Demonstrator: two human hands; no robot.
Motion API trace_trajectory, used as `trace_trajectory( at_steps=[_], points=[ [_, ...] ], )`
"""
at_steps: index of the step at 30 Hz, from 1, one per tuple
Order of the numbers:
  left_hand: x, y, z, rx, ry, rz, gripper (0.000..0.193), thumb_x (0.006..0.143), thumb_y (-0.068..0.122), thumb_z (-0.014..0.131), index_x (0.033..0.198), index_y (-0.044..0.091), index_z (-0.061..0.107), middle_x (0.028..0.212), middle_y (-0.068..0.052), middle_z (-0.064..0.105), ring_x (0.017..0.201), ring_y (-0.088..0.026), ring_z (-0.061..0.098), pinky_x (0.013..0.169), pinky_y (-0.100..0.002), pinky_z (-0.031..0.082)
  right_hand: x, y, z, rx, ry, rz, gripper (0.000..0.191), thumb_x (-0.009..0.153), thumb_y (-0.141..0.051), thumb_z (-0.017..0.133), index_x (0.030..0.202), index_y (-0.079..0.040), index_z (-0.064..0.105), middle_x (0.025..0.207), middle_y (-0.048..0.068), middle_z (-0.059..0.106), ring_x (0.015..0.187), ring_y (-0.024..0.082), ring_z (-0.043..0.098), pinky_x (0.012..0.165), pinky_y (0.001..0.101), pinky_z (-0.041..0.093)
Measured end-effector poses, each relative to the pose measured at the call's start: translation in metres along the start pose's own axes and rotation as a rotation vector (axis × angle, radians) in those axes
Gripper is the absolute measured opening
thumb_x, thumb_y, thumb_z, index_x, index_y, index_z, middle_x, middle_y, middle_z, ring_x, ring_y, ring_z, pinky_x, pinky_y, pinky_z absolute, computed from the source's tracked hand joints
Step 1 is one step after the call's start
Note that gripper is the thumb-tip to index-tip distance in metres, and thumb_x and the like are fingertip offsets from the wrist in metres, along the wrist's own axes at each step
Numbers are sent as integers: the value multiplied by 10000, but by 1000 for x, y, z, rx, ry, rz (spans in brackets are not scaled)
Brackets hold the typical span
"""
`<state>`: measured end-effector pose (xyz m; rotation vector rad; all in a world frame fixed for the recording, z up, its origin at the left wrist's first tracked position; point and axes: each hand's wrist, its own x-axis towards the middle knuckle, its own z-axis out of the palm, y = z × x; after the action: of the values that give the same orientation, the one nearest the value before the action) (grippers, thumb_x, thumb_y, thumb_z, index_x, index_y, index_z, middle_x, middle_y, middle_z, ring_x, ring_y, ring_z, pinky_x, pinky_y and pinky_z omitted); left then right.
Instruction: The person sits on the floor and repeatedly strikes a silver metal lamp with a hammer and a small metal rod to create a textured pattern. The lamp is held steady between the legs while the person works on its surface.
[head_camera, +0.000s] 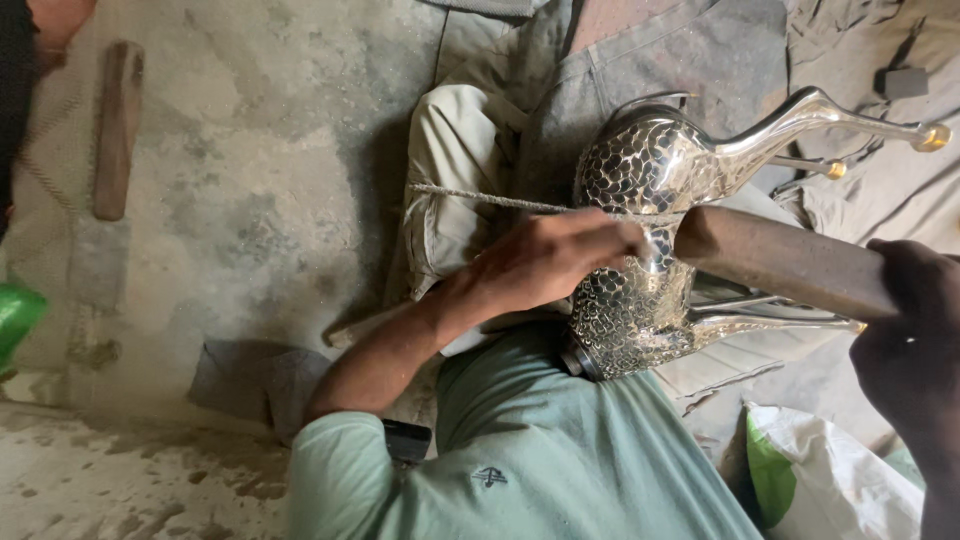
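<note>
A shiny metal animal figure with a scale-like pattern on its body lies across my lap, its thin brass-tipped legs pointing right. My left hand rests on the patterned body, fingers closed around a small metal punch pressed against it. At the right edge, my right hand grips a thick brown bar whose end sits just beside the punch. A thin cord runs from the left to the figure.
Grey cloth covers the floor under the figure. A wooden stick lies on the concrete at the left. There is a green object at the left edge, a white and green sack at the lower right, and a dark block at the top right.
</note>
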<state>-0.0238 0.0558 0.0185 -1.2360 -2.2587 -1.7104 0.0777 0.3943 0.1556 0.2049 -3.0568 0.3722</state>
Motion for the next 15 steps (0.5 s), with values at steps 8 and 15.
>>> trace_trajectory(
  at_steps=[8, 15],
  points=[
    [-16, 23, 4, -357, 441, -347, 185, 1023, 140, 721, 1083, 55, 567, 1161, -66, 671, 944, -103, 720, 716, -224, 616, 32, -29, -7, 8, -50, 76, 459, 913, 190, 571, 1354, 67, 552, 1194, 247, 609, 1060, 354, 652, 872, 380, 558],
    [-32, 22, 41, -571, 558, -425, 240, 1008, 79, 734, 1086, 16, 515, 1024, -110, 656, 877, -118, 713, 672, -217, 592, 98, -92, -18, -478, -171, -116, 477, 861, 52, 701, 1307, -108, 646, 1100, 171, 661, 987, 324, 643, 864, 404, 549]
  ],
)
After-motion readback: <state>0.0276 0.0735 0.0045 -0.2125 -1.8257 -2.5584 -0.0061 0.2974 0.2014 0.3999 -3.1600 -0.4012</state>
